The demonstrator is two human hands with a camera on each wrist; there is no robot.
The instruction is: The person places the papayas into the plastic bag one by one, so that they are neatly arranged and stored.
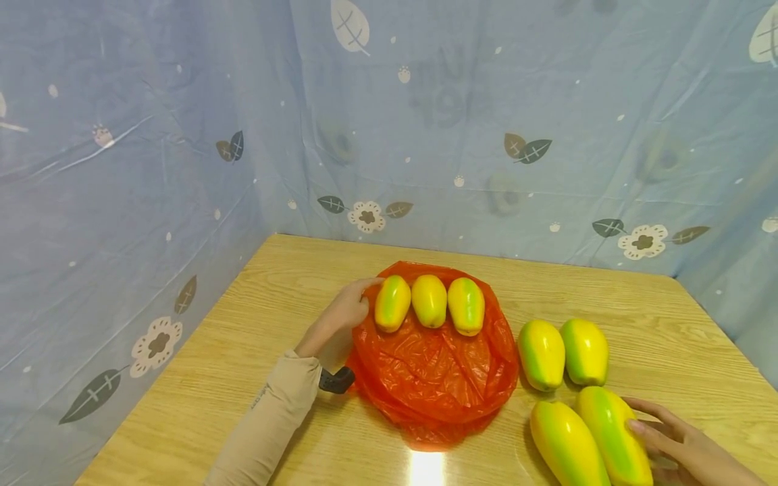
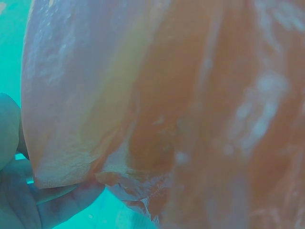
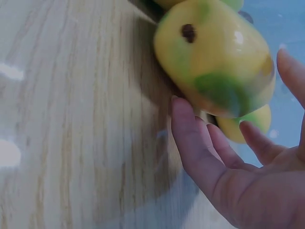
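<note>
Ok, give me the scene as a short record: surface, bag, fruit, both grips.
Surface: wooden table
Bag: red plastic bag, spread open on the table
Fruit in bag: three yellow-green fruits, in a row at its far side
Fruit outside: four more fruits, right of the bag, in two pairs
Left grip: holds the bag's left edge
Right grip: fingers spread at the near pair's right fruit; firm hold not shown

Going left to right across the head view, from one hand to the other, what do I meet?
Left hand, left papaya on the red plastic bag, middle papaya there, right papaya there, rear-left loose papaya, rear-right loose papaya, right hand.
</note>
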